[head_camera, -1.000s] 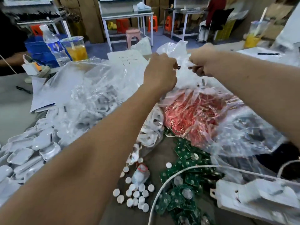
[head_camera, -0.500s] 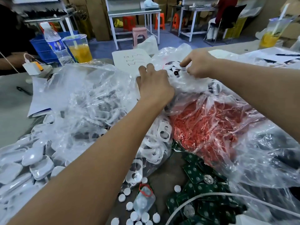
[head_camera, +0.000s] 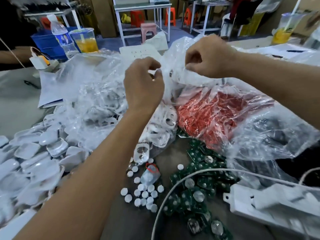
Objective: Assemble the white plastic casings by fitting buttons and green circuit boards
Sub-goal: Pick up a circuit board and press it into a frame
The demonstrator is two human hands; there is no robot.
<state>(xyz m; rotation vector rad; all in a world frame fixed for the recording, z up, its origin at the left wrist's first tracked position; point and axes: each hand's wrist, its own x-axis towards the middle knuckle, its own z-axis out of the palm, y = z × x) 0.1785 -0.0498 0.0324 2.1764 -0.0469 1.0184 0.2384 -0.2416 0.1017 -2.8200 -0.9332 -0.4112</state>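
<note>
Both my hands pinch the clear bag's mouth, left hand (head_camera: 143,84) and right hand (head_camera: 207,56); white casings (head_camera: 166,122) lie bagged below my fingers, so I should part the plastic (head_camera: 174,73) gently.

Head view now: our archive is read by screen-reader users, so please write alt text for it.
Both hands, left hand and right hand, pinch the clear plastic bag of white parts above a crowded worktable. Nearer lie loose white buttons, green circuit boards, a heap of white casings and a bag of red parts.
</note>
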